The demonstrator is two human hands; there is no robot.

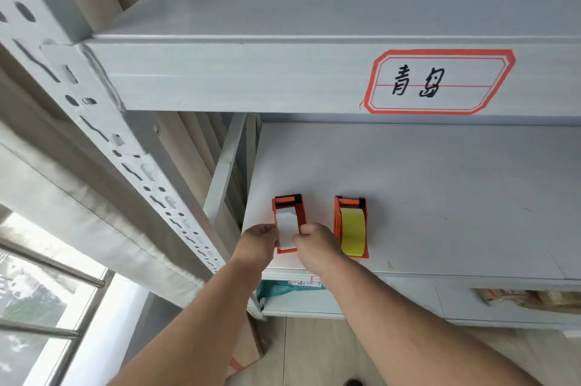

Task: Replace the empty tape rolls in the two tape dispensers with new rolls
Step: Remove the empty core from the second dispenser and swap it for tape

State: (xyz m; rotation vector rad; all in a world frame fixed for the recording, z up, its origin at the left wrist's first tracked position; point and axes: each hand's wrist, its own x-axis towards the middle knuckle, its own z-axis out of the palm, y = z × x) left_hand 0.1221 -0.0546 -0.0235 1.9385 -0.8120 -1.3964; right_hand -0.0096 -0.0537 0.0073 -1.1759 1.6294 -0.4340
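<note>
Two orange tape dispensers stand side by side near the front edge of a grey shelf [440, 197]. The left dispenser [288, 206] holds a pale, whitish roll [286, 228]. The right dispenser [350, 227] holds a yellow roll [352, 231]. My left hand [259, 244] grips the left side of the left dispenser. My right hand [316, 247] pinches its right side and the roll's edge. Both hands cover the dispenser's near end.
An upper shelf beam carries an orange-bordered label [437, 82] with handwriting. A perforated steel upright [103, 121] runs down the left. Below the shelf lie a teal parcel [276, 288] and brown packages [528, 297]. A window [37, 291] is at the lower left.
</note>
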